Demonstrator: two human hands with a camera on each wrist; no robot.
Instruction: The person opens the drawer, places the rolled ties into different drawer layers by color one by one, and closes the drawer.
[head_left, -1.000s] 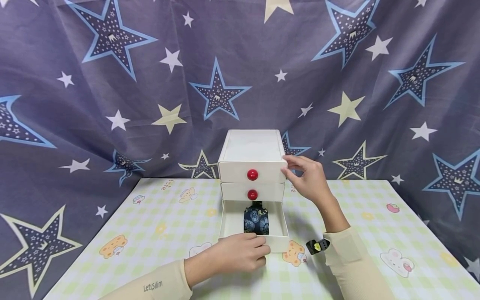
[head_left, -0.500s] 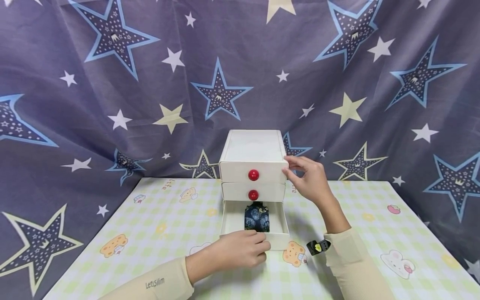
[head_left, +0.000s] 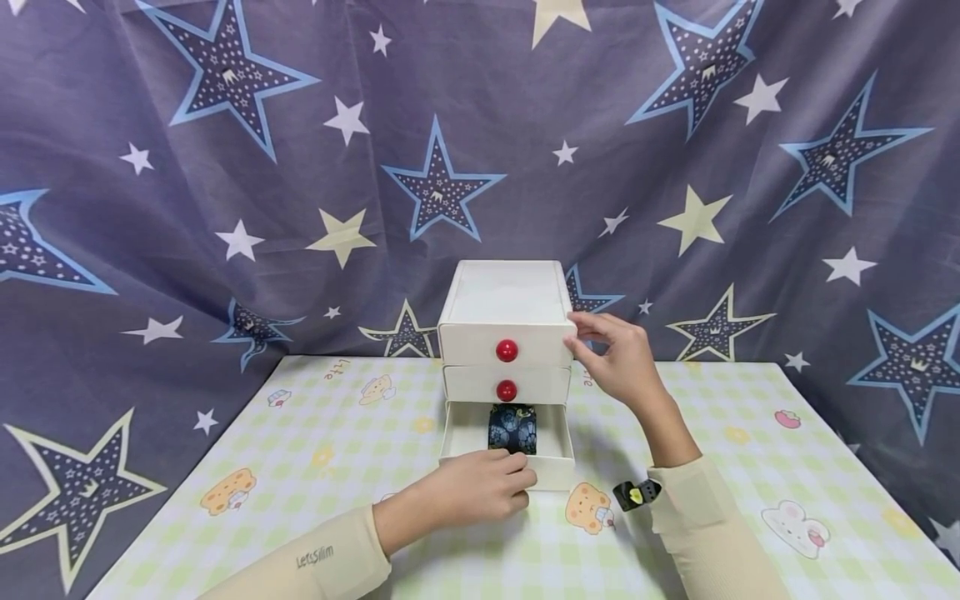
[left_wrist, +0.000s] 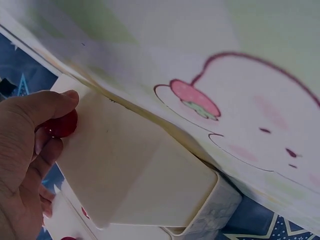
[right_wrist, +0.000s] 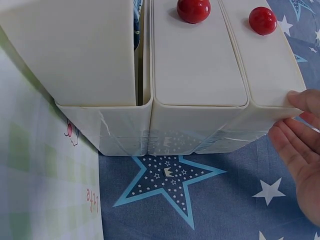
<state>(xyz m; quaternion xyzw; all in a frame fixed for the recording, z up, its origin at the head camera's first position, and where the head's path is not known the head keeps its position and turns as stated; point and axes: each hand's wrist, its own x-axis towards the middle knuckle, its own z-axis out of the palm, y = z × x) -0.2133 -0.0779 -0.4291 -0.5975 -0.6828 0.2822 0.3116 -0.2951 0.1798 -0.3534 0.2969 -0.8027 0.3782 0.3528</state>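
A white three-drawer box (head_left: 510,292) with red ball knobs stands on the table. Its bottom drawer (head_left: 555,475) is pulled partway out, while the upper two sit flush. Inside lies a rolled dark blue floral necktie (head_left: 513,430), its near end hidden behind my left hand. My left hand (head_left: 483,487) pinches the bottom drawer's red knob (left_wrist: 64,125) between thumb and fingers, as the left wrist view shows. At the top right front corner of the box, my right hand (head_left: 618,354) grips the edge, thumb on the front and fingers along the side (right_wrist: 305,135).
A checked, cartoon-printed cloth (head_left: 300,467) covers the table. Behind the box hangs a dark star-patterned curtain (head_left: 285,167). A black band with a yellow figure (head_left: 636,494) shows beside the right sleeve's cuff.
My left hand has moved away from me with the bottom drawer, which now sticks out less. Less of the necktie shows. My right hand has stayed at the box's corner.
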